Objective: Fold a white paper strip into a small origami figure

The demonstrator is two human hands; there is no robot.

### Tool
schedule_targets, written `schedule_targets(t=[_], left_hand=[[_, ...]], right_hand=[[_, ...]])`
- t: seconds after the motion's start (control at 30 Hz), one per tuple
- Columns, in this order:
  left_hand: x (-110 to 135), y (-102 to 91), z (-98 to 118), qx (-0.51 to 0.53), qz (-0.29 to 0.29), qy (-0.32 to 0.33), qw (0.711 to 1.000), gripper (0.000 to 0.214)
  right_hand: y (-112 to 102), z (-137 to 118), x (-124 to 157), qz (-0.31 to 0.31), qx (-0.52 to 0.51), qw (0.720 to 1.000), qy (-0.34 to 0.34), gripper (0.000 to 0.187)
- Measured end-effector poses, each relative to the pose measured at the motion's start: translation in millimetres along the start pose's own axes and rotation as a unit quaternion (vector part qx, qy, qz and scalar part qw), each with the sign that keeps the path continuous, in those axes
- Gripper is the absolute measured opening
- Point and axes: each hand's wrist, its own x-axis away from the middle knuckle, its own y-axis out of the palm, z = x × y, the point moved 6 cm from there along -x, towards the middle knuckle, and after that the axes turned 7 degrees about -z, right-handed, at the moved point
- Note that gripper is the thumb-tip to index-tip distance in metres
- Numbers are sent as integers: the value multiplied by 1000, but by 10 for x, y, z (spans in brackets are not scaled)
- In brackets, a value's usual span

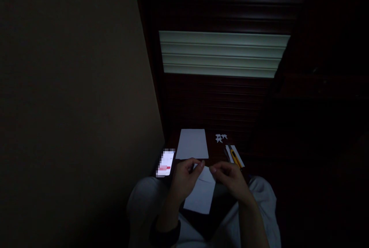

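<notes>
A white sheet of paper (199,198) slants down between my knees, with a short curved line, a crease or a cut, across its upper part. My left hand (184,177) pinches at its upper left edge, thumb against fingertip. At the upper right, my right hand (230,179) is also closed, its fingertips pressed together by the paper's edge. The dim light hides exactly how the fingertips meet the paper.
Beyond my hands lies another white paper sheet (192,144) on a dark surface. Several small white paper cutouts (219,138) sit to its right. A yellow-handled cutter (235,158) rests on a white strip. On the left are a lit phone (166,163) and a wall (86,86).
</notes>
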Motion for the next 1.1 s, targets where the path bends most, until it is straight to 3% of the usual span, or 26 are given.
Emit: schedule_targets(t=[0.43,0.6,0.8,0.9,1.1], left_hand=[[13,28,23,32,-43,-23,998,27],[-16,28,-24,36,-15,-10,999,26],[-50,37,-38,38,50,-4,998,25],[-42,124,36,52,17,5,999,24],[15,258,160,62,-124,17,990,24]], right_hand=[[-144,42,104,-57,-24,998,27,26],[-280,103,118,-12,-41,999,25,26],[-343,66,52,90,-54,994,-19,29],[-286,52,2,119,-4,993,-22,21],[-270,-9,-17,144,46,987,-47,23]])
